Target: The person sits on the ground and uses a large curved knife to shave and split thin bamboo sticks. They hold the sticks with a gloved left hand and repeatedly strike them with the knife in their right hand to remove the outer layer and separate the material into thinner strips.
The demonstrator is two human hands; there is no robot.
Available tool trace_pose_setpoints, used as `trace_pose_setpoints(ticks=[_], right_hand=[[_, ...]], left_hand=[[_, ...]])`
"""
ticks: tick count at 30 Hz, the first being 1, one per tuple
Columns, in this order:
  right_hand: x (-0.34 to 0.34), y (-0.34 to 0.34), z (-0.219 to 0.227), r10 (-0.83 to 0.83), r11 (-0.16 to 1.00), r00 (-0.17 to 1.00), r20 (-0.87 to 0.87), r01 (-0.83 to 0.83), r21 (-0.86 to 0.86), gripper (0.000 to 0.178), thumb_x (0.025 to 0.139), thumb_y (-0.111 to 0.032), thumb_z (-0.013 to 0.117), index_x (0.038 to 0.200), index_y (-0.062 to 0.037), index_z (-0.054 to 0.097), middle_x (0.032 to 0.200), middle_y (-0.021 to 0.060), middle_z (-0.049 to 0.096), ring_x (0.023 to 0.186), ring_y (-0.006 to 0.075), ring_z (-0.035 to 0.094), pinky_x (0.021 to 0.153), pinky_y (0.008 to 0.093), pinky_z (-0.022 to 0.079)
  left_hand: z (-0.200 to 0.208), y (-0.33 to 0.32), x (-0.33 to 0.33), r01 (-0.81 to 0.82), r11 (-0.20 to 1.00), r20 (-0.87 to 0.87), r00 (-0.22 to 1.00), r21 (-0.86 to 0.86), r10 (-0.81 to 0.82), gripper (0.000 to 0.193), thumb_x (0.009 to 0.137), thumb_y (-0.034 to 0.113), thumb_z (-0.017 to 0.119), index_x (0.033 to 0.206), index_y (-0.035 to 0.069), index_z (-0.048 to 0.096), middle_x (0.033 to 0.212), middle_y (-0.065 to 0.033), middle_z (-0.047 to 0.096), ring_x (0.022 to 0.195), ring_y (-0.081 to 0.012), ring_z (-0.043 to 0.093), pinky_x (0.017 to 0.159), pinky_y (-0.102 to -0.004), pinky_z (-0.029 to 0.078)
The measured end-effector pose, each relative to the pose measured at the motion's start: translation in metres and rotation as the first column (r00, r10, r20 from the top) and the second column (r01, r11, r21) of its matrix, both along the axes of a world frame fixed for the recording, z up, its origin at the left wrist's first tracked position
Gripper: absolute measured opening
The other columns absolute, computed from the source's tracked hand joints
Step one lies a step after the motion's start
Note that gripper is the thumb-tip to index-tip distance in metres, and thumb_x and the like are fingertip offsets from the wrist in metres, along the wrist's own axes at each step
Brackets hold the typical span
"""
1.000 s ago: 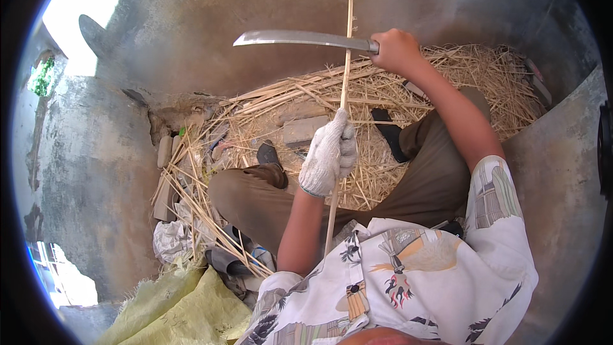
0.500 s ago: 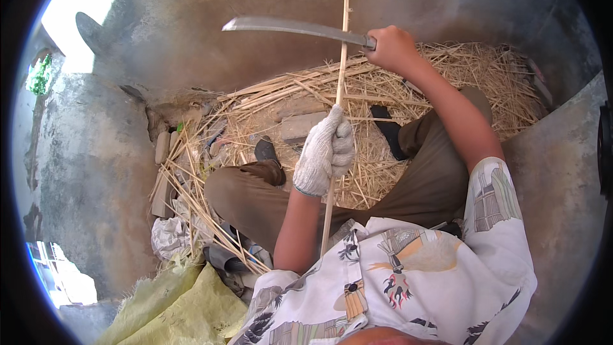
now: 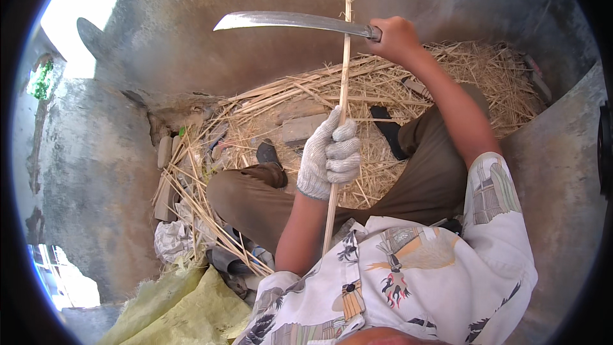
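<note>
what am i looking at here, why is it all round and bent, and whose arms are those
The picture comes from a wide fisheye camera worn on a person's head, looking down, so straight edges bend near the rim. The arms belong to the wearer, who sits with legs bent on a concrete floor. The left hand, in a white knit glove, grips a long thin bamboo strip held roughly upright. The bare right hand holds a long curved knife by its handle, the blade crossing the strip near its top. A heap of straw-coloured strips and shavings lies around the feet, and a yellow woven sack lies at the lower left.
</note>
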State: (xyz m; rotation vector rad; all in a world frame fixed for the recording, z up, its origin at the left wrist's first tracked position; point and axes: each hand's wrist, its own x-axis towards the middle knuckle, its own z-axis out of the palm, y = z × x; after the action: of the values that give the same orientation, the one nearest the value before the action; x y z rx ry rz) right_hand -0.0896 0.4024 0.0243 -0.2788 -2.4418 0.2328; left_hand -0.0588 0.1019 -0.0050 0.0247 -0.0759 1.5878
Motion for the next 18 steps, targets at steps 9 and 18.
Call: trace_pose_setpoints(ticks=[9, 18], right_hand=[[-0.008, 0.035, 0.012, -0.247, 0.939, 0.967, 0.065, 0.256, -0.230, 0.021, 0.085, -0.035, 0.069, 0.083, -0.0142, 0.072, 0.073, 0.0111, 0.072, 0.071, 0.0317, 0.071, 0.069, 0.0461, 0.058], [0.025, 0.005, 0.012, 0.065, 0.986, 0.988, 0.142, -0.086, 0.144, 0.022, 0.081, -0.037, 0.073, 0.085, -0.0155, 0.074, 0.075, 0.0113, 0.073, 0.072, 0.0308, 0.073, 0.070, 0.0457, 0.058]], left_hand=[[0.004, 0.005, 0.015, 0.039, 0.999, -0.030, 0.999, -0.033, -0.040, 0.051, 0.112, 0.052, 0.035, 0.080, 0.014, 0.044, 0.055, 0.0050, 0.033, 0.041, -0.0057, 0.027, 0.028, -0.0209, 0.022], [0.005, 0.002, 0.002, -0.002, 0.989, 0.006, 1.000, 0.148, 0.001, 0.048, 0.114, 0.047, 0.028, 0.084, 0.012, 0.041, 0.061, 0.0015, 0.039, 0.044, -0.0070, 0.031, 0.031, -0.0206, 0.026]])
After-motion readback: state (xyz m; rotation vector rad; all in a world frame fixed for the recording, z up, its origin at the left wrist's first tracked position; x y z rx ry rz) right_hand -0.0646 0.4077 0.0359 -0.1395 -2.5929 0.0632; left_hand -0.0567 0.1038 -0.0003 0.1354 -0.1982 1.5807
